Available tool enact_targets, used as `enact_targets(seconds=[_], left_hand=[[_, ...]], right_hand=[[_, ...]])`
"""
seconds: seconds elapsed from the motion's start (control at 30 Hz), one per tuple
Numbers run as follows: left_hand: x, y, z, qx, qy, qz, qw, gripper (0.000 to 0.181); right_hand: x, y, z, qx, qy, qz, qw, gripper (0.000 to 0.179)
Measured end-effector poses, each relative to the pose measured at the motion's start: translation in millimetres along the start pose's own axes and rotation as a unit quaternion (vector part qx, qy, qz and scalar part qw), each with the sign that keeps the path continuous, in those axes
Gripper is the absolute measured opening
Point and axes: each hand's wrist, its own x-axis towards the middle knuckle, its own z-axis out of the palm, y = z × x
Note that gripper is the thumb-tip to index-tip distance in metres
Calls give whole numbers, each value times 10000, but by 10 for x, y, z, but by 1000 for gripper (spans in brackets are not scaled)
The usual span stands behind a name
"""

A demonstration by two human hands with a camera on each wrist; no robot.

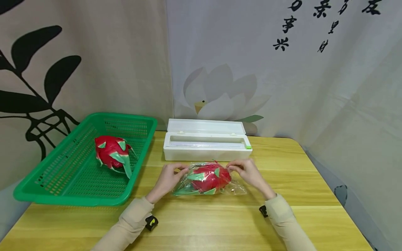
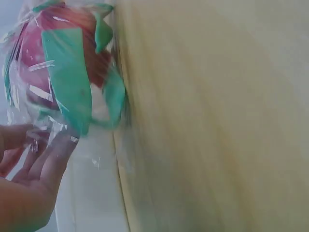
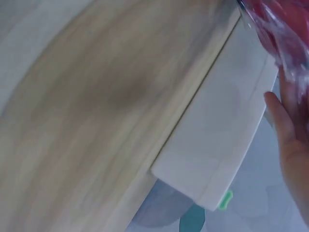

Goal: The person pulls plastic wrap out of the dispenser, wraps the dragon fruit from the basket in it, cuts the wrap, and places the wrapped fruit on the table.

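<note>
A red dragon fruit (image 1: 216, 177) with green scales lies on the table, loosely covered in clear plastic wrap (image 1: 237, 189). On its left side my left hand (image 1: 169, 178) pinches the wrap between thumb and fingers. In the left wrist view the film (image 2: 41, 104) stretches over the fruit down to those fingertips. From the right, my right hand (image 1: 250, 173) pinches the wrap near the fruit's upper end. The right wrist view shows only part of that hand (image 3: 292, 140), below crinkled film and red skin at the frame's edge.
Behind the fruit stands a white wrap dispenser (image 1: 207, 154), its lid (image 1: 205, 126) raised and a green piece (image 1: 248, 147) at its right end. A green plastic basket (image 1: 78, 200) on the left holds another dragon fruit (image 1: 110, 151). Printed curtains (image 1: 220, 52) hang behind the wooden table (image 1: 213, 226).
</note>
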Motion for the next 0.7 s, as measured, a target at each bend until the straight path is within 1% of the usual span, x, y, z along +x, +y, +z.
enact_targets(seconds=[0.1,0.17,0.27,0.37,0.43,0.53,0.6,0.7], left_hand=[[-18,-20,-28,-116,-247,-178,9995,18],[-31,-32,-55,-179,-507,-241,9983,24],[-55,-47,-108,-368,-1072,-418,9927,39],[-78,-54,-158,-530,-1642,-457,9839,59],[-89,-60,-185,-645,-1915,-407,9785,71],[-104,-62,-215,-708,-2134,-257,9741,80],[-111,-68,-232,-598,-2191,-113,9738,83],[-118,-76,-255,-446,-2259,46,9731,83]], right_hand=[[-41,10,-65,412,-569,172,9974,21],[-69,23,-118,765,-1021,294,9914,29],[-101,41,-197,1167,-1637,404,9788,45],[-116,59,-261,1317,-2054,310,9693,57],[-122,58,-292,1371,-2209,267,9653,57],[-123,44,-318,1348,-2308,244,9633,56],[-122,28,-317,1272,-2304,271,9644,56],[-119,13,-288,1016,-2164,260,9707,57]])
